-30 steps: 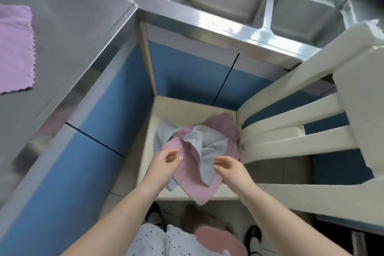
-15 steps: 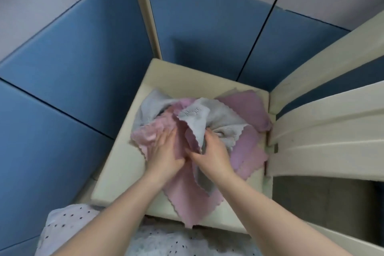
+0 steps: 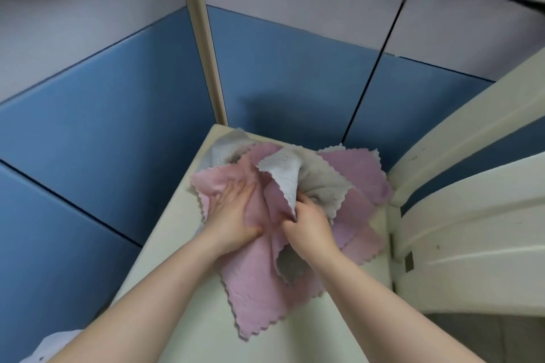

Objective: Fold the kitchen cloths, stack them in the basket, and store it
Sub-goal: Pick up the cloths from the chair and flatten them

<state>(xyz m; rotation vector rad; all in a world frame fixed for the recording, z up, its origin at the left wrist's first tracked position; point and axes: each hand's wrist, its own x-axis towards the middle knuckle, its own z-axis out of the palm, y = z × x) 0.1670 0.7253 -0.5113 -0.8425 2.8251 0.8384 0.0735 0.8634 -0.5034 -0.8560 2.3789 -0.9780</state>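
The pile of cloths [image 3: 292, 203] serves as the landmark; it lies loose and unfolded on a cream table [image 3: 165, 244], pink and grey pieces jumbled over one another, with scalloped edges; one pink corner [image 3: 253, 324] hangs toward the near edge of the table. To the left of the pile stand blue cabinet panels [image 3: 97, 138]; a pale upright post [image 3: 206, 47] rises behind the far left corner of the table. On the left part of the pile the left hand [image 3: 233, 215] lies flat, fingers fairly straight and spread, pressing on a pink cloth [image 3: 224, 183]. Just right of it, at the middle of the pile, the right hand [image 3: 309, 224] has its fingers curled into the bunched fabric, gripping a grey cloth [image 3: 295, 174] whose edge stands up above the knuckles. To the right of the pile more pink cloth spreads flat; beyond it are cream slats [image 3: 472, 215], close to the table's right edge.
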